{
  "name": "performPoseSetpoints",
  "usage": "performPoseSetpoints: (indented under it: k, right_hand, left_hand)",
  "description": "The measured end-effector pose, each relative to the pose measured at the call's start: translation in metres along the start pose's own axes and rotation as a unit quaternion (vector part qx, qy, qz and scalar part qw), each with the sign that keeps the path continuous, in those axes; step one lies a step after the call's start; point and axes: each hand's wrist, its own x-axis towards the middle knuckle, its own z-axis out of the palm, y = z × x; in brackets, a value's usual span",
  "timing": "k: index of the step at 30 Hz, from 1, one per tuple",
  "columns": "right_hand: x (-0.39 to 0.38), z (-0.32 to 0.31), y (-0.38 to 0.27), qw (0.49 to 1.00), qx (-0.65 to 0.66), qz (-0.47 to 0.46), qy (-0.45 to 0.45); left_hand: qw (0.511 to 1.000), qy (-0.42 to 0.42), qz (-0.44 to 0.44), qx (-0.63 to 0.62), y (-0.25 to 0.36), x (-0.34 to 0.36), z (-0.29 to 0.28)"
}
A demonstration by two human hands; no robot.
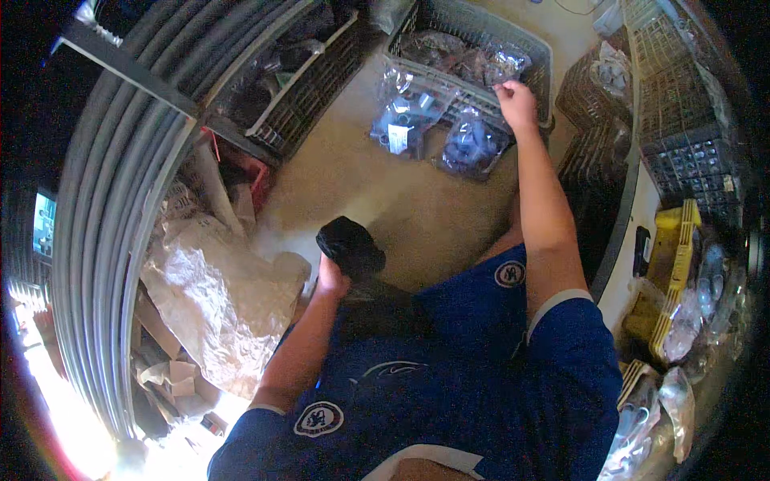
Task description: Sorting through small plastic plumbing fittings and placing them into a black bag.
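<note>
My left hand [330,278] is closed around the lower side of a rounded black bundle [351,246], held up in front of my body; its exact kind is too dark to make out. My right arm reaches forward to a grey plastic crate [546,72]. At that crate's near right rim, my right hand [517,104] has its fingers pinched together, and what is between them, if anything, is hidden. Beside those fingers, clear plastic bags [505,64] of parts lie inside the crate. Two more clear bags, a left one [399,120] and a right one [472,144], sit against its near side.
On the left stand a thick coil of grey pipe [96,216], a dark crate [301,104] and a crumpled brown paper sack [216,297]. To the right are stacked black crates [682,144], a yellow crate [670,272] and several bagged parts [678,401].
</note>
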Motion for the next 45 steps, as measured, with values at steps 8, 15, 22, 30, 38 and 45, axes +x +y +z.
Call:
performPoseSetpoints:
  k: [8,15,22,30,38,45]
  right_hand:
    - [0.082,0.068,0.159,0.971,-0.139,0.161,-0.107]
    - [0.111,0.115,0.269,0.886,-0.224,0.240,-0.329]
    - [0.091,0.068,0.222,0.883,0.013,0.225,-0.411]
    - [0.098,0.008,0.106,0.940,0.243,0.219,-0.101]
    - [0.037,-0.118,-0.056,0.957,0.266,-0.035,0.111]
    - [-0.093,-0.138,-0.178,0.887,0.451,-0.040,0.085]
  left_hand:
    - [0.995,0.078,0.002,0.055,-0.017,0.004,-0.014]
    - [0.991,0.121,-0.064,-0.001,-0.032,0.008,-0.027]
    - [0.988,0.081,-0.116,-0.063,-0.058,0.022,-0.038]
    - [0.992,0.108,-0.035,-0.052,-0.041,0.019,-0.024]
    - [0.998,0.036,0.054,-0.012,-0.018,0.005,-0.015]
    - [0.990,-0.058,0.127,-0.035,0.018,-0.008,0.027]
